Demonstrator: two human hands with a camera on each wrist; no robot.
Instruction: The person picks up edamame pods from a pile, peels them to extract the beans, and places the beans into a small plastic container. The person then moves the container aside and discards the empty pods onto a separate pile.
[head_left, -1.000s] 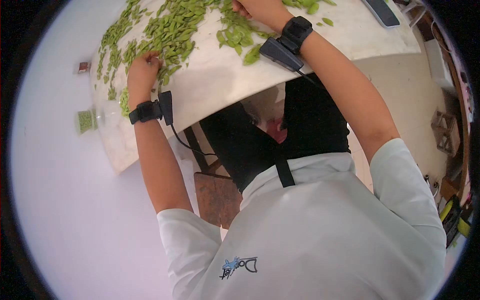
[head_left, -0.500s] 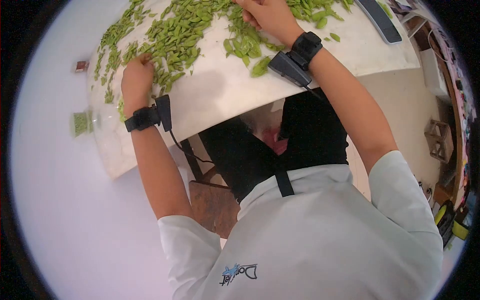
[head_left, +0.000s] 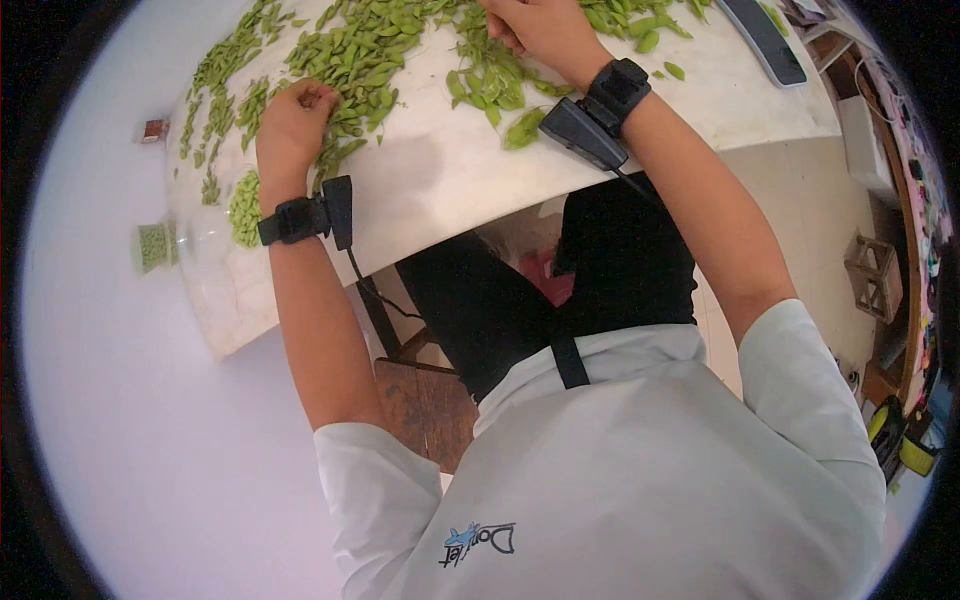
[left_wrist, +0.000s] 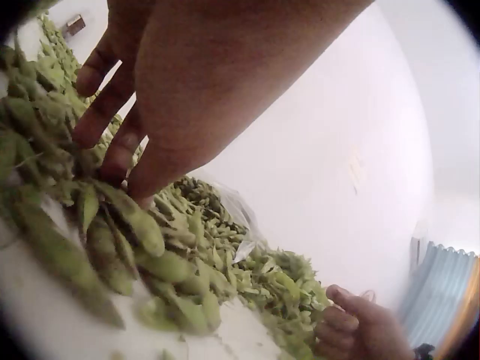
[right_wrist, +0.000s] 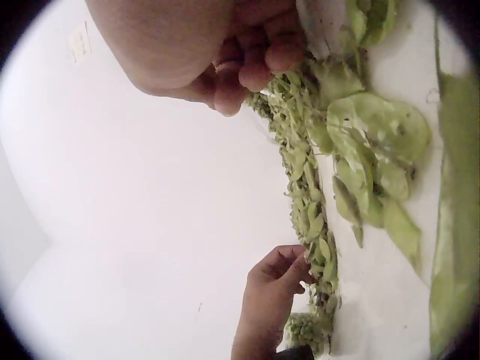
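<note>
My left hand (head_left: 291, 125) is at the near edge of a heap of green bean pods (head_left: 365, 50). In the left wrist view its fingers (left_wrist: 101, 124) point down, spaced apart, and the fingertips rest among plump pods (left_wrist: 124, 255). My right hand (head_left: 545, 30) is farther right, above flat, split-looking pods (head_left: 495, 85). In the right wrist view its fingers (right_wrist: 251, 71) are curled in toward the palm, with nothing seen between them; the head view hides its palm. Beside the left wrist lies a small pile of shelled green beans (head_left: 245, 208).
The white table (head_left: 460, 180) has its near edge in front of my legs. A phone (head_left: 762, 40) lies at the far right. A clear container of green beans (head_left: 155, 247) is at the left, and a small brown-red item (head_left: 154, 131) is above it.
My left hand first shifted slightly left, then moved up and right onto the pods, baring the shelled beans. My right hand moved slightly right in view and stays curled.
</note>
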